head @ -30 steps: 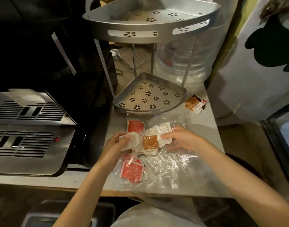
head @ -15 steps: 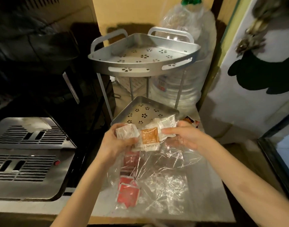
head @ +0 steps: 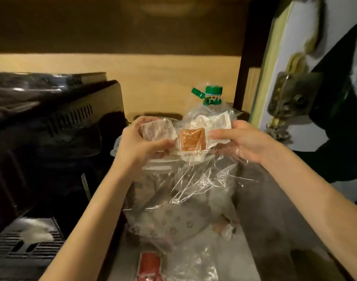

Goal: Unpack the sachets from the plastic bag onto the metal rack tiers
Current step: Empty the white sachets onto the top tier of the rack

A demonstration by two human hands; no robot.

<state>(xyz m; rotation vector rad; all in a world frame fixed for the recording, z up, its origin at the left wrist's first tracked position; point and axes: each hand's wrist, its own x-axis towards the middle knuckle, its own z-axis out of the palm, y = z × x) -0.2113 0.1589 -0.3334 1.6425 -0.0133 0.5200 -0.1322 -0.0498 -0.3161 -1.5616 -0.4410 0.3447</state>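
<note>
Sachets (head: 191, 141), an orange one in the middle with pale ones on either side, are held up as a loose bunch at chest height, spread left to right between the two hands. Left hand (head: 142, 144) curls its thumb and fingers round the pale packet at the left end; right hand (head: 244, 138) pinches the white packets at the right end, with film of the plastic bag (head: 195, 183) caught against its palm and trailing down below. Directly behind and just under the bunch shows the rim of the top tier of the metal rack (head: 163, 164), mostly hidden by the hands and film; the lower tier (head: 173, 220) shows blurred through the bag. Judging from this, the bunch only needs to travel forward and slightly down, both hands about equally near. A red sachet (head: 150, 264) lies on the counter (head: 260, 230) below, near the person. A green-capped bottle (head: 212, 96) stands behind the rack.
</note>
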